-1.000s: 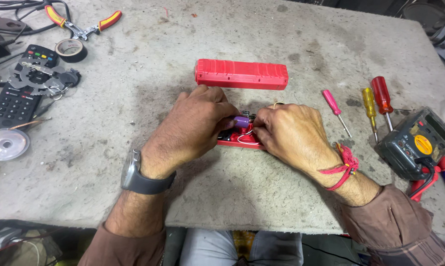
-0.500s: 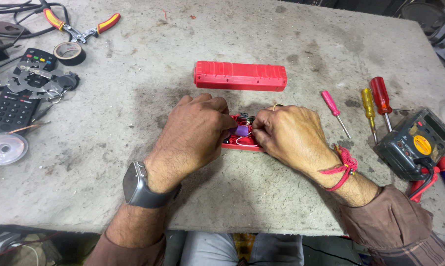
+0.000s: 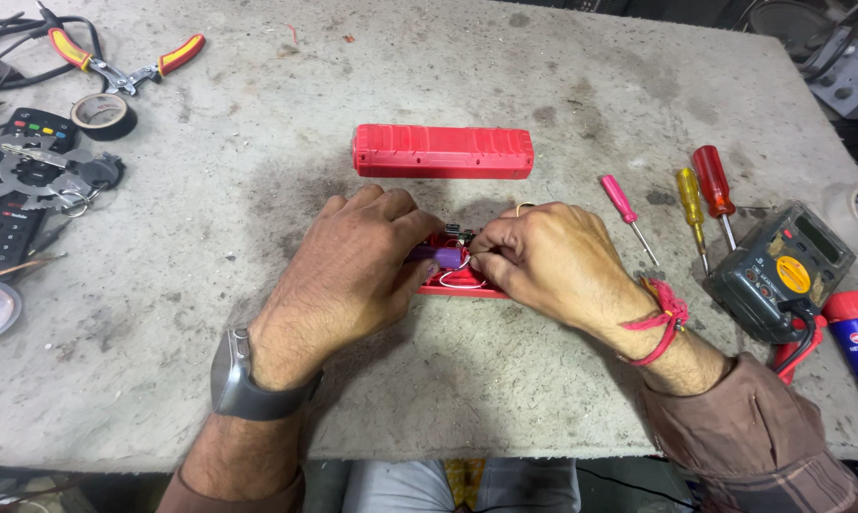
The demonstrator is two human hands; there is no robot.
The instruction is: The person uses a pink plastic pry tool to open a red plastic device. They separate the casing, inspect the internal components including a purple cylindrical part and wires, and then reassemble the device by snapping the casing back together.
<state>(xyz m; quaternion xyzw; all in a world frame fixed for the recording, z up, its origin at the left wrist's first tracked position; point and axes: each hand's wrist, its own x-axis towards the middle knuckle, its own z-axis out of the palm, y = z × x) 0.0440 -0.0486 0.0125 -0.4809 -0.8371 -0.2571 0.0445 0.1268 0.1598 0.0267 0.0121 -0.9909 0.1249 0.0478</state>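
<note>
Red open casing (image 3: 462, 283) lies on the desk (image 3: 505, 399) — both hands meet over it. Left hand (image 3: 348, 275) pinches a purple part (image 3: 438, 256); right hand (image 3: 552, 266) grips thin wires (image 3: 457, 277). Red cover (image 3: 442, 152) lies just beyond.

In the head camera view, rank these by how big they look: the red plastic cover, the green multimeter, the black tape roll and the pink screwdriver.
1. red plastic cover
2. green multimeter
3. and 4. pink screwdriver and black tape roll: unsure, the screwdriver is longer but much thinner.
</note>
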